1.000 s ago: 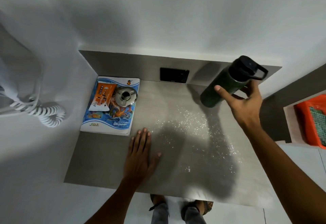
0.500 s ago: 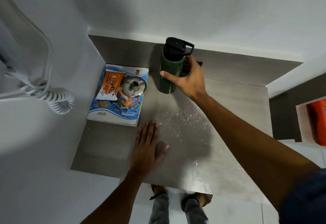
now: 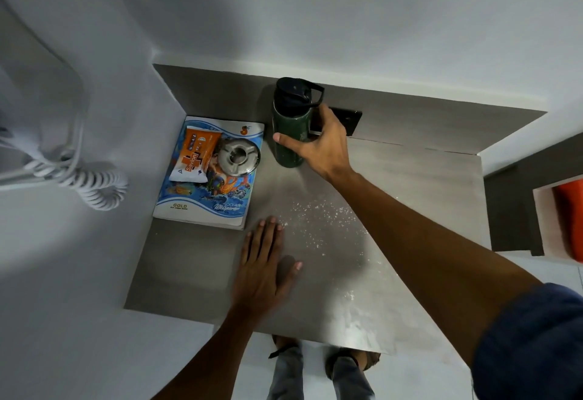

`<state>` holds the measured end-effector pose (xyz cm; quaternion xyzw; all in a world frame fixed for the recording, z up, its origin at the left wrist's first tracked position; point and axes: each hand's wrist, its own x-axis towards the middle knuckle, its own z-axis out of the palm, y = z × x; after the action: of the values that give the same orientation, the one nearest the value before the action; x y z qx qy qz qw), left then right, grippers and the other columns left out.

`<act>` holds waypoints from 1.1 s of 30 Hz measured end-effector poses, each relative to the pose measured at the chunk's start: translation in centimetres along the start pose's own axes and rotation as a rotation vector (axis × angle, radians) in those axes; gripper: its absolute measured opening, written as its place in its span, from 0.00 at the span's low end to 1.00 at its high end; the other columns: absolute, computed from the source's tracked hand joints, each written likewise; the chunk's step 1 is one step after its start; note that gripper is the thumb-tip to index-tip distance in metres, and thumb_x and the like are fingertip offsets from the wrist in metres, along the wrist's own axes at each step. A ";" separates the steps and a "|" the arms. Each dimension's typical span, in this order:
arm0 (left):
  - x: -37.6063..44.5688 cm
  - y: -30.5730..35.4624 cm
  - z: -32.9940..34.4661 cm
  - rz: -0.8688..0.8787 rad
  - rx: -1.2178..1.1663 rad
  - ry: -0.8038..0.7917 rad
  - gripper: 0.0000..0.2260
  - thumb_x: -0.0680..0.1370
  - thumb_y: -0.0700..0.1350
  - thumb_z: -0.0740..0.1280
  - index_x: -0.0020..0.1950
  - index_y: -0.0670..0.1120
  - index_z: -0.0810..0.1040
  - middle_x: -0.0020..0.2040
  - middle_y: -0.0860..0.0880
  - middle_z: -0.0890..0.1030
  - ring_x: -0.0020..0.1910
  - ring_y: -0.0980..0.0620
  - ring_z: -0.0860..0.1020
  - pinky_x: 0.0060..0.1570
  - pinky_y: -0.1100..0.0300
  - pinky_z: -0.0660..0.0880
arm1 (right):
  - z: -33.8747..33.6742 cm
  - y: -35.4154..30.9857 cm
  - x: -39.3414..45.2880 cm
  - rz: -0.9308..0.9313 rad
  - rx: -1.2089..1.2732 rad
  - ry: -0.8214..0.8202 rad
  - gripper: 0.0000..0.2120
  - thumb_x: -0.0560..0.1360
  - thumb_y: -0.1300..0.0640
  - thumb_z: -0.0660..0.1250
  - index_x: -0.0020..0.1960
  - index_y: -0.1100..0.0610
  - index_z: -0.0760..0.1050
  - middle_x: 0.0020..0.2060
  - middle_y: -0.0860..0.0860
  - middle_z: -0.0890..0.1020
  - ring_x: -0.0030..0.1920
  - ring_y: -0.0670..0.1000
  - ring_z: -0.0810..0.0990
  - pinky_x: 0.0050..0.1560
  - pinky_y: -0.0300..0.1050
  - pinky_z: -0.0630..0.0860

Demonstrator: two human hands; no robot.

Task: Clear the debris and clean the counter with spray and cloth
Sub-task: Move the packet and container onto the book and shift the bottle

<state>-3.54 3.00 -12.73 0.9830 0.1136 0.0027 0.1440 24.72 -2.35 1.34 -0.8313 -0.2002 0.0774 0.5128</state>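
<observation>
A grey counter (image 3: 195, 267) is set into a white corner. White crumbs (image 3: 318, 220) are scattered over its middle and right part. A dark green bottle (image 3: 288, 128) with a black lid stands upright at the back, beside the notebook. My right hand (image 3: 321, 144) is wrapped around the bottle's body. Flat on the counter lies my left hand (image 3: 265, 264), palm down and fingers spread, just left of the crumbs. No spray or cloth shows.
A blue notebook (image 3: 205, 204) lies at the back left with an orange soap packet (image 3: 194, 156) and a steel ashtray (image 3: 239, 156) on it. A black wall socket (image 3: 348, 120) sits behind the bottle. A white coiled cord (image 3: 91, 183) hangs left; an orange basket (image 3: 571, 216) is at right.
My right hand carried the green bottle from the right side across to the back, beside the notebook, and stood it upright there. My left hand stayed flat on the counter.
</observation>
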 end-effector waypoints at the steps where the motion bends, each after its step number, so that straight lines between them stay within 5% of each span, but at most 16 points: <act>1: 0.0 0.1 -0.1 -0.001 0.002 -0.003 0.41 0.86 0.69 0.56 0.91 0.46 0.50 0.92 0.46 0.48 0.91 0.44 0.49 0.89 0.39 0.54 | 0.0 0.1 0.0 -0.004 -0.008 -0.014 0.43 0.66 0.41 0.88 0.74 0.58 0.75 0.68 0.55 0.83 0.65 0.49 0.81 0.63 0.36 0.79; 4: -0.1 0.2 -0.3 -0.011 0.000 -0.018 0.41 0.86 0.69 0.55 0.91 0.46 0.50 0.92 0.46 0.47 0.91 0.44 0.48 0.89 0.39 0.54 | 0.0 0.1 0.0 -0.011 -0.023 -0.034 0.44 0.66 0.41 0.88 0.73 0.58 0.75 0.68 0.54 0.83 0.64 0.47 0.79 0.58 0.28 0.73; 10: -0.1 0.3 -0.6 -0.012 0.001 -0.012 0.41 0.86 0.70 0.55 0.91 0.46 0.51 0.92 0.46 0.49 0.91 0.44 0.49 0.88 0.39 0.57 | 0.5 -0.2 -0.1 0.002 -0.042 -0.022 0.44 0.66 0.41 0.88 0.73 0.59 0.74 0.67 0.56 0.82 0.66 0.52 0.81 0.64 0.43 0.80; 22: 0.0 0.6 -1.1 -0.022 0.023 0.006 0.42 0.85 0.71 0.55 0.90 0.46 0.54 0.91 0.44 0.54 0.90 0.40 0.57 0.87 0.38 0.58 | -2.1 3.0 -3.9 0.090 -0.040 -0.089 0.50 0.68 0.40 0.87 0.81 0.54 0.68 0.72 0.52 0.79 0.70 0.50 0.79 0.70 0.56 0.82; 27: 2.0 2.9 -1.4 -0.154 -0.057 0.029 0.38 0.83 0.68 0.58 0.82 0.41 0.70 0.84 0.38 0.68 0.84 0.34 0.66 0.83 0.33 0.63 | -6.1 4.9 -5.9 0.113 -0.045 -0.060 0.50 0.68 0.31 0.82 0.81 0.51 0.68 0.73 0.51 0.78 0.69 0.51 0.80 0.66 0.57 0.85; 33: 5.6 7.2 -1.8 -0.086 -0.096 0.048 0.38 0.83 0.67 0.59 0.83 0.41 0.69 0.83 0.38 0.70 0.83 0.35 0.68 0.81 0.35 0.65 | -11.2 7.1 -8.1 0.159 -0.014 0.044 0.56 0.63 0.17 0.73 0.80 0.49 0.70 0.73 0.50 0.78 0.70 0.51 0.80 0.67 0.59 0.85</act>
<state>3.40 -1.94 -9.14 0.9688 0.1588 0.0253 0.1884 22.89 -17.73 -0.37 -0.8496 -0.1227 0.0982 0.5035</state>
